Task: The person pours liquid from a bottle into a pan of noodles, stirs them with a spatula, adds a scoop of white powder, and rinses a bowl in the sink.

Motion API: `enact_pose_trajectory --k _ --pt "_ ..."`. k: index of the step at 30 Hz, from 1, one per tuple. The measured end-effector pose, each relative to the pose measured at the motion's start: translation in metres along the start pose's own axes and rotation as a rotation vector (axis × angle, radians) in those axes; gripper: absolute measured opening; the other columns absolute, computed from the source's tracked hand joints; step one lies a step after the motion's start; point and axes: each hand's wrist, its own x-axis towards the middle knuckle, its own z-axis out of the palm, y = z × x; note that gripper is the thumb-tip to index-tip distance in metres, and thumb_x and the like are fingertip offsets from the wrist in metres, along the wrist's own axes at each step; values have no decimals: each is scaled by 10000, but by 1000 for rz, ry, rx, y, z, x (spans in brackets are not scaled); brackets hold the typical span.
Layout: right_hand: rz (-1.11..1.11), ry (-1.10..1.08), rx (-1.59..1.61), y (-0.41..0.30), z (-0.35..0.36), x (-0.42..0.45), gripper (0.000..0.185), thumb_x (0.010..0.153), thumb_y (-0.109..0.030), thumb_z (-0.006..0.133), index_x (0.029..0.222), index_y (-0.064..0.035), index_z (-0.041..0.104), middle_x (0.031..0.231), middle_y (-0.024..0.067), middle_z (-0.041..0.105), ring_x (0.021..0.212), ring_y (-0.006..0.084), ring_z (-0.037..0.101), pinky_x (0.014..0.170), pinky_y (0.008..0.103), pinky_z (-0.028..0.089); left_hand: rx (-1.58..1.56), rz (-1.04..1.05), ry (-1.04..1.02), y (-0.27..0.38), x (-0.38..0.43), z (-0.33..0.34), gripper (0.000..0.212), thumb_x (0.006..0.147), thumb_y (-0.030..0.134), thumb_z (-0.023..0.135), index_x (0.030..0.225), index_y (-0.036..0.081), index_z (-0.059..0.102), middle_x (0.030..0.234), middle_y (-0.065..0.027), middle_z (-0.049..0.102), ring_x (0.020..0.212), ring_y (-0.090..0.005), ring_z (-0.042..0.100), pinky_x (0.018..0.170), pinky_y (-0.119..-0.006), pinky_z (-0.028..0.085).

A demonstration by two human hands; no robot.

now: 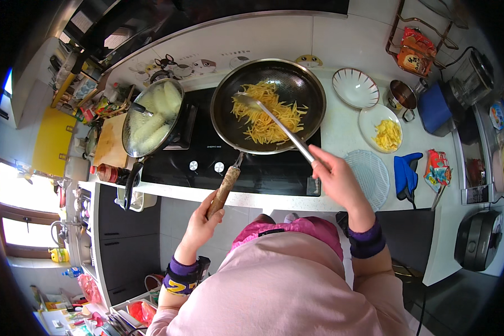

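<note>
A dark wok [231, 122] stands on the black glass hob [256, 176], with yellow shredded food, perhaps potato [273, 113], heaped in it. My left hand [206, 218] grips the wok's wooden handle [226, 187]. The long metal handle of a spatula [286, 131] is held in my right hand [334, 176]; the tool's head rests among the shreds at the upper left of the heap. Left of the wok, a pan under a glass lid [153, 117] holds several pale, long pieces. Its black handle [130, 189] points towards the counter's front edge.
On the right are a striped bowl [355, 88], a plate [367, 134] of yellow slices, a metal cup [402, 94], a round plastic mat [367, 176], a blue glove [406, 174] and a blender [439, 105]. A cutting board [111, 140] and a sauce bottle [109, 173] lie left.
</note>
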Motion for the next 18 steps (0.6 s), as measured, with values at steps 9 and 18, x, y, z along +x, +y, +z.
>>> enact_pose_trajectory --k 9,18 --pt "-161 234 -355 -30 -27 50 387 939 -158 555 1299 -16 581 1058 245 676 975 378 662 824 381 515 9 94 2 -9 2 -1 578 927 128 602 1469 67 409 770 -16 581 494 -46 456 450 -204 377" --pt "-139 -80 -233 -31 -16 61 396 902 -151 603 1291 -73 611 809 174 684 698 251 660 671 362 501 43 95 -20 -2 2 -3 569 931 147 600 1464 68 418 784 -27 592 571 -74 502 517 -223 412"
